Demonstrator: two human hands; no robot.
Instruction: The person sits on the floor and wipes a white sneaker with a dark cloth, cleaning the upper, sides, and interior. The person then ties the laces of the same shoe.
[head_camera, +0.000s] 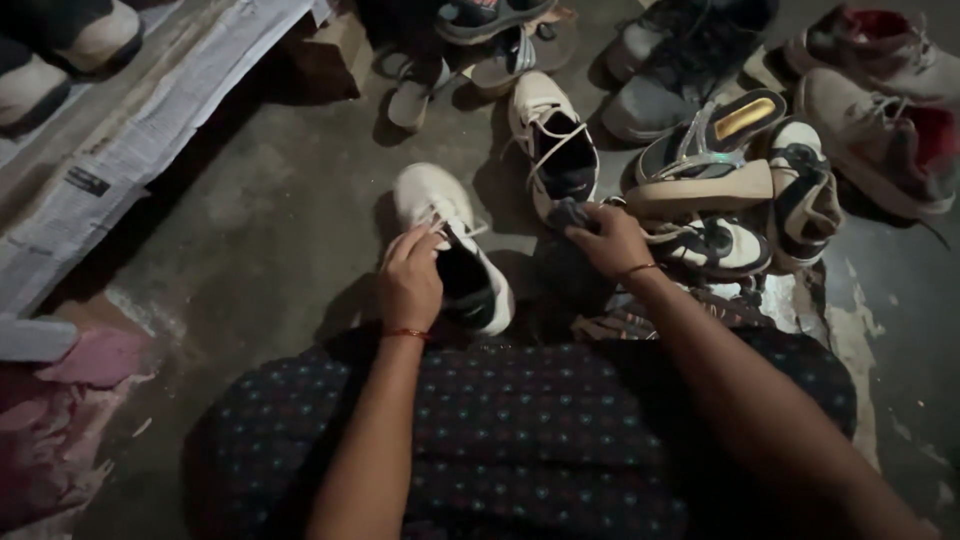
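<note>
1. Your left hand (408, 282) grips the white sneaker (452, 245) on the floor (260, 210), toe pointing away from you, long axis slightly left.
2. Your right hand (612, 240) pinches a dark cloth (570, 215).
3. Two white sneakers here; the second white sneaker (552, 140) lies just beyond.

Left hand (408, 283): we find it covers the white sneaker's (455, 245) lace area.
Right hand (612, 240): fingertips buried in a dark cloth (572, 214); we cannot identify it.
Top edge: we note a sandal (485, 18) cut off.
Shoe pile (760, 170): overlapping, lower pairs hidden.
</note>
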